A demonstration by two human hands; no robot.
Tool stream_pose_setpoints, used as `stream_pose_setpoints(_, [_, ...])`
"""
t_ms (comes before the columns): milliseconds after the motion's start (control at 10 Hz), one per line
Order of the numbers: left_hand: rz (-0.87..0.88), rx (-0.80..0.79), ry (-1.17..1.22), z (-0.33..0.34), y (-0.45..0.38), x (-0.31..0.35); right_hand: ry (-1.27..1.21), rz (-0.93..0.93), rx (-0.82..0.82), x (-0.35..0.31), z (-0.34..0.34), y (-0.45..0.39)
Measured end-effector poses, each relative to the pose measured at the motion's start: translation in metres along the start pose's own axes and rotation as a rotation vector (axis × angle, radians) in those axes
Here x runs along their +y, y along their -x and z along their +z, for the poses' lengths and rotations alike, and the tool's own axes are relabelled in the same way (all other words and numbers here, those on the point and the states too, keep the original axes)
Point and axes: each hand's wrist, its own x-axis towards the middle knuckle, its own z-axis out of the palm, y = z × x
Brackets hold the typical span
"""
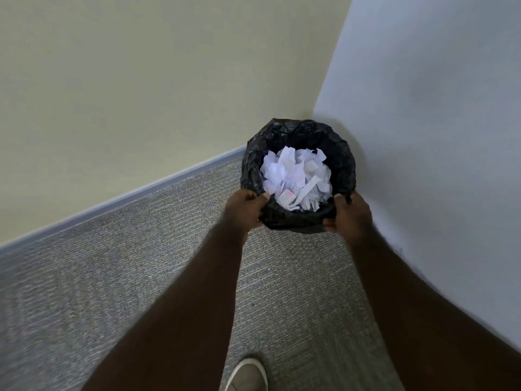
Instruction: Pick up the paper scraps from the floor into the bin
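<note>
A pale slip-on shoe [248, 375] on grey carpet [112, 277]; both hands, left hand [244, 209] and right hand [349, 214], fingers curled, grip the black-bagged round bin [342, 160] in the corner, white paper scraps [296, 176] inside.

I see the bin [298, 131] in the corner where two walls meet, paper scraps [293, 176] inside it, my left hand [245, 208] and right hand [351, 218] on its near rim, a shoe [248, 375] behind them.

Both arms reach forward and down, the left hand [244, 208] and right hand [351, 214] each curled, gripping opposite sides of a rim.
</note>
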Motion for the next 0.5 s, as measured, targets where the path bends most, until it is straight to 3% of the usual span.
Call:
stream_pose_setpoints(200, [0.007,0.024,-0.062,-0.004,0.036,0.006,0.170,-0.039,-0.010,0.001,-0.013,0.028])
stream_pose_setpoints(500, [0.105,0.176,-0.411,-0.034,0.160,-0.002,0.443,-0.191,-0.003,-0.013,-0.086,0.142])
